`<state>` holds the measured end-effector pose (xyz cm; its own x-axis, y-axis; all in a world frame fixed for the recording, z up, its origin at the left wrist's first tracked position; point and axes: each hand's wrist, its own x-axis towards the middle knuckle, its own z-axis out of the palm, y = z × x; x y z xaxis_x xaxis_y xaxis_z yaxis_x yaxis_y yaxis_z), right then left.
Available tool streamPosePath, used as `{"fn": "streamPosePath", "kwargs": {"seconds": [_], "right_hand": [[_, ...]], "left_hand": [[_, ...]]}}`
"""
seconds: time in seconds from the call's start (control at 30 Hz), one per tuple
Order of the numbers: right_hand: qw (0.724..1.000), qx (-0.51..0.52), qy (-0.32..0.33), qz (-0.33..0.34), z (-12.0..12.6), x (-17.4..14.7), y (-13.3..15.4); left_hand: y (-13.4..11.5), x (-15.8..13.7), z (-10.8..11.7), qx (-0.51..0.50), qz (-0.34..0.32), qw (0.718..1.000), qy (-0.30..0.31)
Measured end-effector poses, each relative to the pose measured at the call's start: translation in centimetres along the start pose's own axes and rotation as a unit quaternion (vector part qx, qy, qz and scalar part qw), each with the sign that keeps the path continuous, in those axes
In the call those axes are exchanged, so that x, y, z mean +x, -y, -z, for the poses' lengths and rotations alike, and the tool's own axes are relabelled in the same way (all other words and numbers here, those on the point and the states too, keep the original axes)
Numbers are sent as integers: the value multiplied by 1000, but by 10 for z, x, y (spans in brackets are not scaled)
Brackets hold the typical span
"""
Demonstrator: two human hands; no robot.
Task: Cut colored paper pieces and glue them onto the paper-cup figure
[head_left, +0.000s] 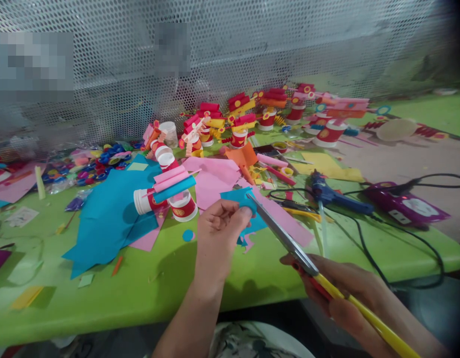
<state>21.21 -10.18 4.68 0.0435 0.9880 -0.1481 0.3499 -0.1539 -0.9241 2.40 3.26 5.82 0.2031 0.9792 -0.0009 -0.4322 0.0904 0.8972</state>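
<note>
My left hand [220, 233] pinches a small piece of blue paper [233, 194] above the table's front part. In my right hand [352, 293] are scissors [285, 236] with long grey blades and yellow and red handles. The blade tips meet the blue paper beside my left thumb. I cannot tell how far the blades are apart. Below lie blue and pink paper scraps [248, 242]. A small blue paper disc [188, 235] rests left of my left wrist. Beyond it, red and white paper cups [183, 206] carry pink and blue paper rolls [174, 186].
Large blue sheets [103, 214] cover the table's left middle. Behind stand several cup-and-paper figures [240, 135] along a perforated metal screen [222, 49]. A blue glue gun [336, 196], its black cable and a purple power strip [409, 206] lie right. Bright trinkets [99, 166] are heaped at back left.
</note>
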Motion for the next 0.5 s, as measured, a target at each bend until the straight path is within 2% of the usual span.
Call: {"fn": "streamPosePath", "kwargs": {"seconds": [0.2,0.5], "right_hand": [[999,-10,-20,29,-4,-3,3],[999,-31,-41,16,-5,-3,1]], "left_hand": [[2,1,1,-6,-4,1000,-5],[1,0,2,-4,1,1000,-17]]}}
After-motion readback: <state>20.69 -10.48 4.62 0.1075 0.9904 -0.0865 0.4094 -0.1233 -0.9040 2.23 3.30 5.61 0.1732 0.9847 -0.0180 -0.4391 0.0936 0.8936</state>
